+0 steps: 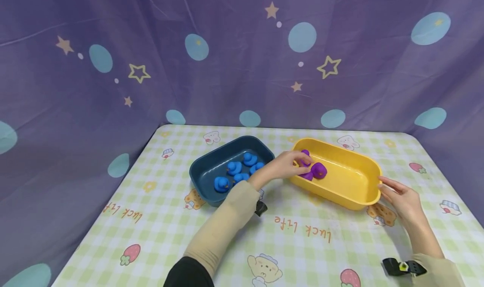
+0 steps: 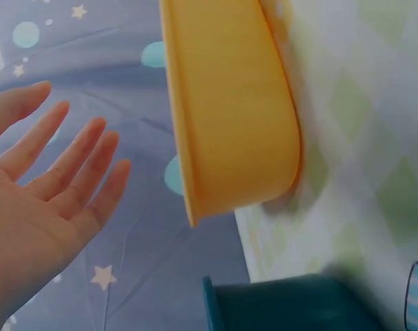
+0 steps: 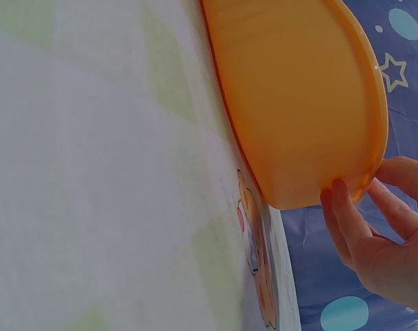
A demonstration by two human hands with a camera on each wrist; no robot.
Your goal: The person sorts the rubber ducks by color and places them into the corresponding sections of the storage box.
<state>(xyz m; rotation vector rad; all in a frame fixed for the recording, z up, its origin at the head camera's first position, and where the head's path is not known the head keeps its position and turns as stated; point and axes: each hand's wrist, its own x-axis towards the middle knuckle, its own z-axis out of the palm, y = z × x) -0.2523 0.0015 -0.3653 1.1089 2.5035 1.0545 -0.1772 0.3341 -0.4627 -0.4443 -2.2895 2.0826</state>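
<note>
Over the left end of a yellow plastic basin [image 1: 349,182] hovers my left hand [image 1: 287,164], its fingers spread apart. Several small purple rubber ducks [image 1: 319,170] lie in that end, partly hidden by the fingers. In the left wrist view the left hand [image 2: 50,186] holds nothing and is apart from the basin's wall [image 2: 236,110]. My right hand [image 1: 404,198] pinches the basin's right end at the rim. From the right wrist view, fingertips [image 3: 340,189] of that hand press the outer wall, with another digit at the rim [image 3: 383,124].
A dark teal basin [image 1: 202,163] stands left of the yellow one, under the left forearm, with several blue rubber ducks [image 1: 222,184] inside. Both basins stand on a green checked tablecloth [image 1: 302,257]. A purple curtain [image 1: 234,85] hangs behind the table.
</note>
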